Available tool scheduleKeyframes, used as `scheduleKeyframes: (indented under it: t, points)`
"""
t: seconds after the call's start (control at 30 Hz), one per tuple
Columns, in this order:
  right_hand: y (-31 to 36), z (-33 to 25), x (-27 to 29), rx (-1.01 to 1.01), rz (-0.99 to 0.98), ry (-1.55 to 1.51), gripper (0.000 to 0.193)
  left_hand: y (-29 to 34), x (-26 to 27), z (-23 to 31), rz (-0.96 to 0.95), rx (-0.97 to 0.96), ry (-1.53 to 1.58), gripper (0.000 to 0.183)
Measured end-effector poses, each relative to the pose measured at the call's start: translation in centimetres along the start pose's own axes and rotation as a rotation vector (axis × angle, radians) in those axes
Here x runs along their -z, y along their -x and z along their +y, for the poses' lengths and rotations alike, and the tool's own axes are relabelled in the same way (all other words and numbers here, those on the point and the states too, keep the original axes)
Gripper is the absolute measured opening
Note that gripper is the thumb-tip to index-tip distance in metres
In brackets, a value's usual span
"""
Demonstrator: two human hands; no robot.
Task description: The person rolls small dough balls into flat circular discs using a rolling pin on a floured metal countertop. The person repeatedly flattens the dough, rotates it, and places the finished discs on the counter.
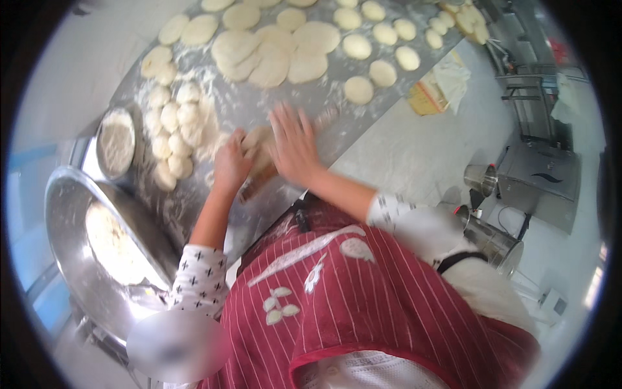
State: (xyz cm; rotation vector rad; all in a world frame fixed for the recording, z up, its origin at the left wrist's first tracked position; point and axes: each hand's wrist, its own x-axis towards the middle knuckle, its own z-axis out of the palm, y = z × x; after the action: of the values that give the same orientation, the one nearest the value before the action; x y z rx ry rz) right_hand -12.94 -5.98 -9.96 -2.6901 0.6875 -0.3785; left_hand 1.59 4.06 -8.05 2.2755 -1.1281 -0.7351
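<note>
At the near edge of the floured work table [227, 104], my left hand [232, 163] has its fingers closed at the edge of a piece of dough [258, 137]. Flat across a rolling pin [256, 183] lies my right hand [295, 144], its fingers stretched out. The pin slants from near left to far right, with the dough against it and partly hidden by my hands. Left of my left hand are several small dough balls [170, 117] in a heap, with loose flour beside them. Rolled flat rounds [269, 55] overlap farther back.
More dough rounds [357, 47] lie at the back right. At the left stand a bowl of flour [117, 144] and a large metal basin [65, 214] with pale contents. A yellow-and-white bag [430, 97] rests on the floor [389, 155]. Metal containers [492, 240] and a grey box [541, 181] are at the right.
</note>
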Motion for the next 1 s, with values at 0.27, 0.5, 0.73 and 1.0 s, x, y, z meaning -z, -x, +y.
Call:
scheduleKeyframes:
  t: [0.27,0.5,0.73,1.0]
  points:
    - [5.4,2.5,3.5,0.073,-0.237,-0.08,0.072,-12.8,-5.4,3.8,0.301,-0.349,0.14,0.042]
    - [3.4,3.1,2.2,0.125,-0.148,-0.13,0.065,-10.8,0.0,3.0,0.748,0.13,-0.349,0.052]
    - [3.1,4.0,2.2,0.273,-0.119,-0.153,0.058,-10.6,6.2,-4.0,0.627,0.006,-0.468,0.027]
    - [3.0,4.9,2.0,0.334,-0.09,-0.202,0.053,-0.6,-0.5,-1.8,0.344,0.287,0.277,0.022]
